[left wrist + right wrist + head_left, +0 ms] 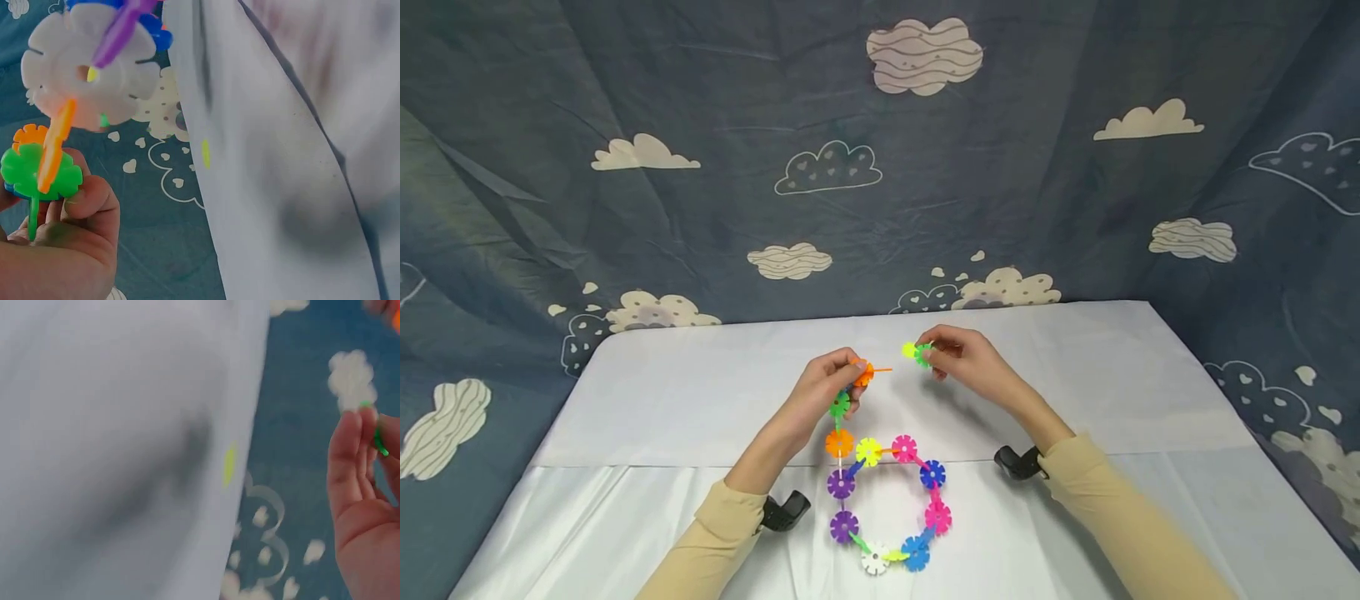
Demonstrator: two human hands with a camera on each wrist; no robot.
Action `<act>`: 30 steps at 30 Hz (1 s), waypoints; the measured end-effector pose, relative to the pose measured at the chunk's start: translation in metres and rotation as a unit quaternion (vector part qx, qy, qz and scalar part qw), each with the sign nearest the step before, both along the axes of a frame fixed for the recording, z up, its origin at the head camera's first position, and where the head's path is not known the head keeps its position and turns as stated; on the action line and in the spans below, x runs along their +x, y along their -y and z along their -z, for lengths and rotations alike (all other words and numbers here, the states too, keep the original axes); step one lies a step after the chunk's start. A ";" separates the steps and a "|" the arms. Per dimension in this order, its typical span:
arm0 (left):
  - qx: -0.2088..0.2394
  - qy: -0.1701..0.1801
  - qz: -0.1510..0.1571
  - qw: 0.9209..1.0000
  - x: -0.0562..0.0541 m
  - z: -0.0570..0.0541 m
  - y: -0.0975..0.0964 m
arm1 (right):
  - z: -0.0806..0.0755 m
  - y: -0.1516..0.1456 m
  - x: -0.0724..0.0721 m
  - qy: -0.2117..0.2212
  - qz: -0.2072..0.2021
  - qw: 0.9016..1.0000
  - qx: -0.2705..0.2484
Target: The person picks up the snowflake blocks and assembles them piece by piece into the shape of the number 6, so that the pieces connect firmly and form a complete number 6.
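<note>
My left hand (820,387) pinches an orange notched plastic disc (867,375) at the upper end of a linked chain. Another orange piece juts edge-on from it toward the right. Below the fingers hang a green disc (839,405) and an orange disc (839,443), joined to a ring of colourful discs (937,517). My right hand (966,358) holds a green disc (922,355) between thumb and fingers, apart from the chain. In the right wrist view only a green edge (380,442) of it shows. A yellow disc (229,465) lies on the white cloth, away from that hand.
A white cloth (700,392) covers the table. Behind it hangs a dark curtain (820,100) with cloud prints. Black devices (786,511) are strapped at both wrists. The ring of discs spreads over the table's front middle.
</note>
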State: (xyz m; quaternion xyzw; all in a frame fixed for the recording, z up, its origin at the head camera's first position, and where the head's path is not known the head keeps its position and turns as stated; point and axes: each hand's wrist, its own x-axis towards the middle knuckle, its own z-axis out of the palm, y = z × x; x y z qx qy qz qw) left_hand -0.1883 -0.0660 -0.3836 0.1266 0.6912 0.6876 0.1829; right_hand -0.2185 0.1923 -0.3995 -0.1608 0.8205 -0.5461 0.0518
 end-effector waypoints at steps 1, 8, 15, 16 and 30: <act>0.002 -0.001 0.000 1.000 0.001 -0.001 0.000 | -0.003 0.004 0.007 0.005 -0.010 1.000 -0.022; 0.007 0.006 -0.013 1.000 0.003 -0.002 0.000 | -0.015 0.032 0.041 -0.009 0.001 0.993 -0.116; -0.005 -0.010 -0.004 1.000 0.007 0.001 -0.002 | -0.013 0.046 0.051 -0.039 0.027 0.994 -0.103; -0.009 -0.020 0.000 1.000 0.007 0.001 -0.002 | -0.014 0.047 0.052 -0.040 0.026 0.994 -0.096; -0.070 -0.008 0.000 0.998 0.003 0.008 -0.002 | -0.005 0.036 0.021 -0.021 0.010 0.994 -0.104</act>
